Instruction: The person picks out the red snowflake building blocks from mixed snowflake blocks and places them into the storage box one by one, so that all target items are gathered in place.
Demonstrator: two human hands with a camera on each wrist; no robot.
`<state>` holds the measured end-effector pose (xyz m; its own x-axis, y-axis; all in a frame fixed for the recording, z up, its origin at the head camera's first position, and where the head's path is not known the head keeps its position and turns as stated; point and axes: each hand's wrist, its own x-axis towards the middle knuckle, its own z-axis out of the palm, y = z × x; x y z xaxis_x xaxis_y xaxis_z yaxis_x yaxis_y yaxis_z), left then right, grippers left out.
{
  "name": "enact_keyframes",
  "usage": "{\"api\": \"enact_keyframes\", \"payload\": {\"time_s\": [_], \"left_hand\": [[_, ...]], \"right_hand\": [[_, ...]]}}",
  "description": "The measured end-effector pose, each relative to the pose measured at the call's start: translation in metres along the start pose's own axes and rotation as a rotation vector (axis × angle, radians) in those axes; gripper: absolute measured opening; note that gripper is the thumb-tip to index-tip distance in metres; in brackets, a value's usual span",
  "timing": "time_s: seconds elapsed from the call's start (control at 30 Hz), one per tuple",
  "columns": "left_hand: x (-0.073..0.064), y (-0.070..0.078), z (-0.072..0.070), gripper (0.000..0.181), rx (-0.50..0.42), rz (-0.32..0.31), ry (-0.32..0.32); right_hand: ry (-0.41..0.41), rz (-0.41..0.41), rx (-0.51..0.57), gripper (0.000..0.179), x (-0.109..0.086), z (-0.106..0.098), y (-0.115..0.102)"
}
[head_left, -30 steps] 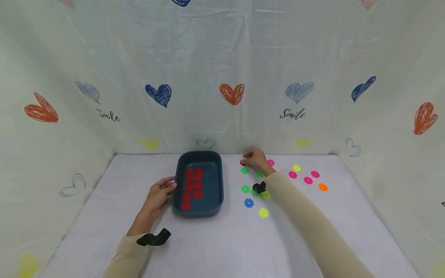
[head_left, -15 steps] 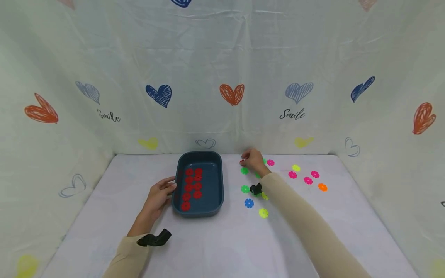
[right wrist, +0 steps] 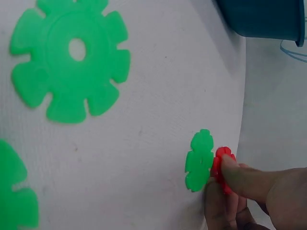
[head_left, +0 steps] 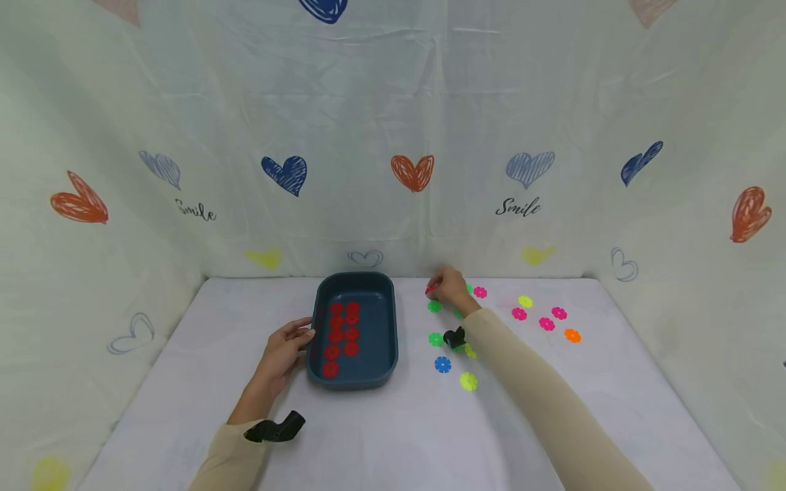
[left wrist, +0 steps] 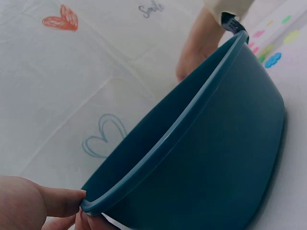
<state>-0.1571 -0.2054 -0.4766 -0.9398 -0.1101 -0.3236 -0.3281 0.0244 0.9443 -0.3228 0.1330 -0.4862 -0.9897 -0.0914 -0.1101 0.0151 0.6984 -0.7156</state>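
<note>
My left hand (head_left: 284,351) pinches the left rim of a dark blue plastic basin (head_left: 376,351), thumb on top, as the left wrist view shows. Inside it lie several red flower-shaped slotted discs (head_left: 351,349), grouped on the left side. Near the back edge of the table, my right hand (head_left: 453,286) pinches a red slotted disc (right wrist: 224,153) between thumb and fingers. That disc is tilted up on edge in the right wrist view. Right beside the fingertips lies a green slotted disc (right wrist: 199,160), and a larger-looking green one (right wrist: 96,62) is closer to that camera.
Several more discs are scattered on the white table (head_left: 368,436) right of the basin: a blue one (head_left: 443,365), yellow ones (head_left: 469,381), pink ones (head_left: 546,324) and an orange one (head_left: 572,335). A white curtain (head_left: 344,102) printed with hearts hangs behind the table.
My right fingers have closed on the red disc and tilted it up from the table. The left hand keeps its hold on the basin. The head view has shifted slightly.
</note>
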Motion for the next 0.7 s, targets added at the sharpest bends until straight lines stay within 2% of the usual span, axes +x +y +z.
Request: {"api": "enact_keyframes", "payload": {"time_s": [0.33,0.57,0.7], "left_hand": [[0.000,-0.001,0.000,0.046,0.021,-0.006,0.023],[0.000,-0.002,0.001,0.047,0.016,-0.001,0.023],[0.001,-0.001,0.000,0.046,0.019,-0.006,0.024]], "right_hand": [[-0.003,0.010,0.001,0.016,-0.006,-0.006,0.001],[-0.034,0.022,0.047,0.015,-0.012,-0.007,-0.001],[-0.027,-0.004,0.060,0.015,-0.016,-0.009,-0.004]]}}
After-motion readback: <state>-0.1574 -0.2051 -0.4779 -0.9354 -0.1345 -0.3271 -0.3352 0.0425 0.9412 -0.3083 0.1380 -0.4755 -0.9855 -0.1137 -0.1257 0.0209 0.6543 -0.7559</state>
